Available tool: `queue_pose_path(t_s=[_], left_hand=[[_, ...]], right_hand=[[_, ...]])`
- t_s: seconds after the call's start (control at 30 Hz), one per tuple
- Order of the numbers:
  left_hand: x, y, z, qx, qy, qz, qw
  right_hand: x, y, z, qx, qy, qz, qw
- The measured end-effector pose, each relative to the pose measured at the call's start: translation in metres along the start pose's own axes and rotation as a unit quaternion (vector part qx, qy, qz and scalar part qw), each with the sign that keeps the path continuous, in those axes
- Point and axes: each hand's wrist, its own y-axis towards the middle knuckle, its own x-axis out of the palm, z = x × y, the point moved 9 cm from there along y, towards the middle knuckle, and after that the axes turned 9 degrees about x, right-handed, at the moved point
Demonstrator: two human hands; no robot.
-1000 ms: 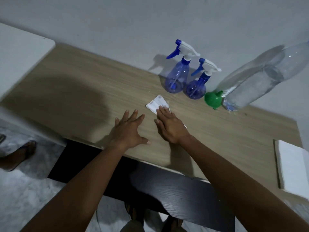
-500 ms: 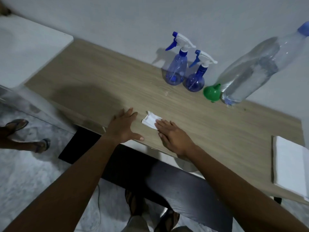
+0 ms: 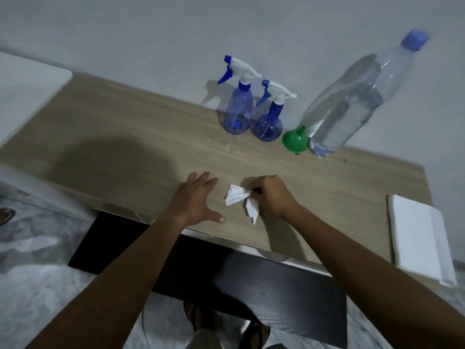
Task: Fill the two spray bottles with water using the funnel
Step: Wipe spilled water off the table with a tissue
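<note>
Two blue spray bottles with white trigger heads stand side by side at the back of the wooden table (image 3: 125,137): the left bottle (image 3: 237,109) and the right bottle (image 3: 269,122). A green funnel (image 3: 295,140) lies beside them, next to a large clear water bottle (image 3: 352,102) with a blue cap. My right hand (image 3: 271,195) pinches a crumpled white tissue (image 3: 239,197) near the table's front edge. My left hand (image 3: 196,197) rests flat on the table, fingers spread, just left of the tissue.
A stack of white napkins (image 3: 422,235) lies at the table's right edge. A white surface (image 3: 27,84) adjoins the table on the left. A dark panel (image 3: 251,285) sits below the table front. Someone's foot (image 3: 5,215) shows at far left.
My right hand, flat on the tissue before, has gathered it into a crumpled bunch between the fingers. Both hands slid back toward the front edge during the earlier frames.
</note>
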Motion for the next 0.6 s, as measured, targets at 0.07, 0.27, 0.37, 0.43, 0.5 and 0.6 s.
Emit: queue_pose_path(t_s=[0.07,0.27,0.37,0.43,0.5,0.6], left_hand=[[-0.002,0.016,0.015,0.032,0.015,-0.009,0.999],[0.016,0.052,0.045,0.065,0.036,-0.064,0.995],[0.018,0.057,0.044,0.06,0.042,-0.068,0.995],[0.018,0.057,0.043,0.061,0.04,-0.066,0.995],[0.017,0.057,0.043,0.059,0.038,-0.064,0.995],[0.017,0.056,0.044,0.053,0.035,-0.064,0.996]], right_hand=[[-0.032,0.018,0.017,0.066,0.07,0.079,0.992],[-0.071,0.067,0.053,0.154,-0.006,0.168,0.974],[-0.043,0.064,0.069,0.144,-0.125,0.115,0.975],[-0.027,0.048,0.077,0.149,-0.187,0.102,0.966],[-0.018,0.034,0.08,0.141,-0.192,0.098,0.966],[-0.012,0.019,0.084,0.11,-0.206,0.071,0.97]])
